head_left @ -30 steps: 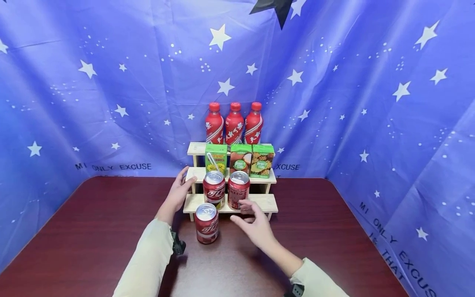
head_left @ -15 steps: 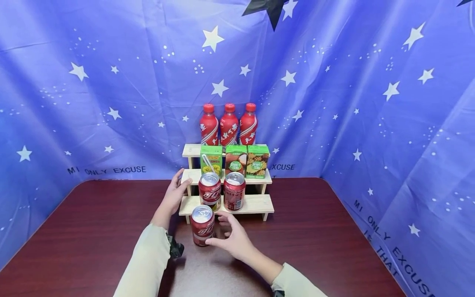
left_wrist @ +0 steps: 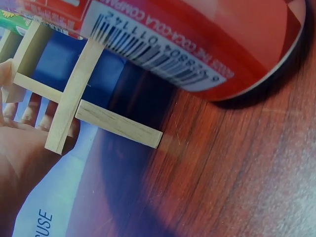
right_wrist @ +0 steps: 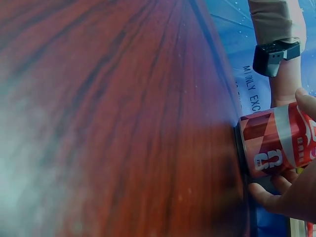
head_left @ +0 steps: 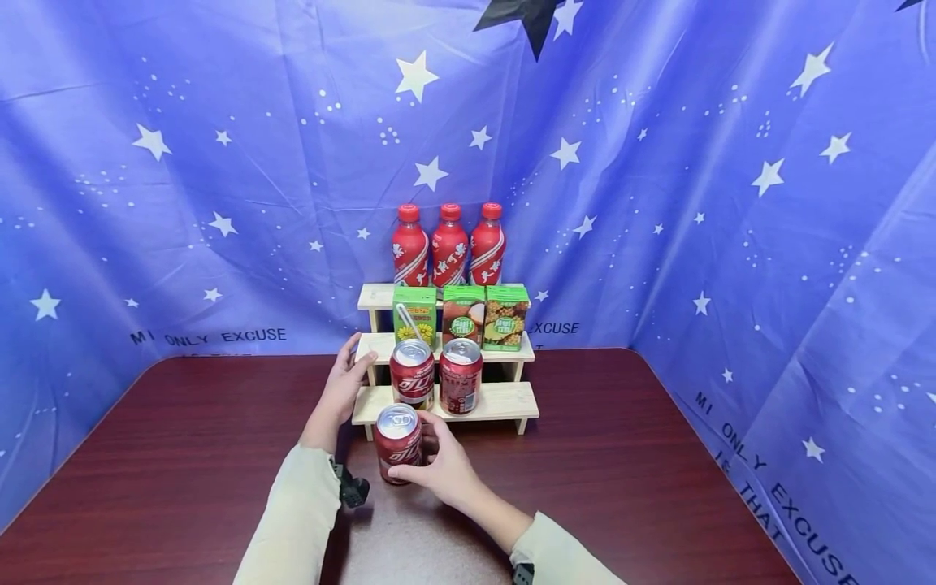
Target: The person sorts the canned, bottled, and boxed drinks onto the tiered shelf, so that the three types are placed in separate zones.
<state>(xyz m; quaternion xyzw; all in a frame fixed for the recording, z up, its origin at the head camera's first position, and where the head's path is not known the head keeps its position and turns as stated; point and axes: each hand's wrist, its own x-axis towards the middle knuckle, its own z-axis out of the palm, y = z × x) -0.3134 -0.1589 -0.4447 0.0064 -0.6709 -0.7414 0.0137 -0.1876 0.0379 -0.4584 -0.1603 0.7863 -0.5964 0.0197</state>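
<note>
My right hand [head_left: 448,467] curls round a red soda can [head_left: 392,443] that stands on the table before the wooden step rack [head_left: 504,400]. In the right wrist view, thumb and fingers wrap the can [right_wrist: 261,140] from both sides. My left hand [head_left: 342,390] grips the left end of the rack's middle step, thumb on top. Seen from the left wrist, its fingers lie behind the pale rack frame [left_wrist: 74,94], and the can [left_wrist: 207,34] looms close by. Two more red cans, a left one [head_left: 412,378] and a right one [head_left: 461,382], stand upright on the lowest step.
Three green-topped juice boxes [head_left: 462,315] line the middle step; the left one has a white straw on its front. Red bottles [head_left: 449,248] stand in a row on the top step. Behind the dark red table [head_left: 600,455] hangs a blue star-printed cloth [head_left: 292,187].
My right hand has moved left from beside the right can on the lowest step and closed round the front can. The left hand stays on the rack; the head view has shifted slightly.
</note>
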